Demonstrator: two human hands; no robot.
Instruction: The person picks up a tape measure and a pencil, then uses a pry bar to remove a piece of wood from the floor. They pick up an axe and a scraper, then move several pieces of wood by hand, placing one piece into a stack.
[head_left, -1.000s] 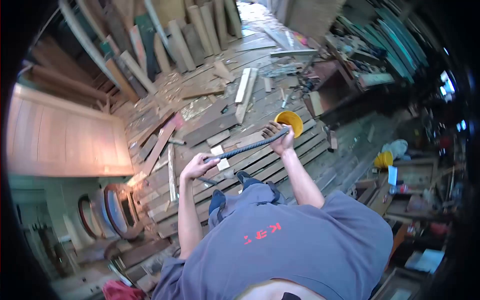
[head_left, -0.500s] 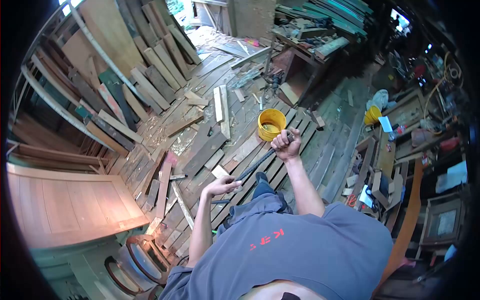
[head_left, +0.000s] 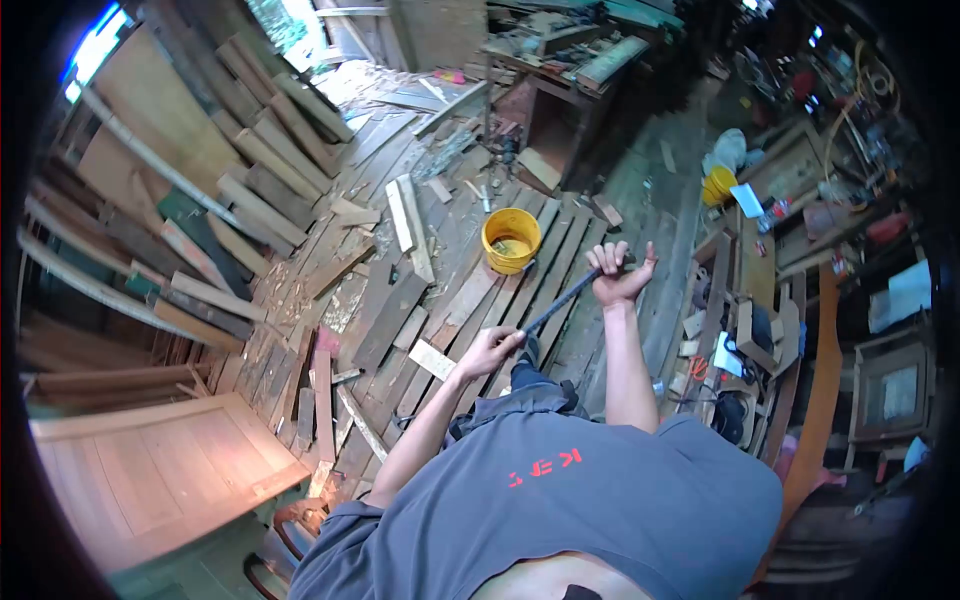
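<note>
A long dark rod or strip runs diagonally between both hands, in front of the body. Its lower end is pinched by my left hand, fingers closed. At the upper end is my right hand, with several fingers curled at the rod and the thumb raised away from them. Just left of my right hand and farther off, a yellow bucket stands on the slatted floor; its inside shows some material at the bottom.
Boards lean along the left side. A panelled wooden door lies at the lower left. Loose planks and shavings cover the floor. A cluttered workbench stands at the back; shelves and a yellow container are on the right.
The view has shifted, moving the bucket and workbench leftward in the picture. Both hands sit farther right and higher, still at the dark rod; my right hand's fingers look less tightly wrapped.
</note>
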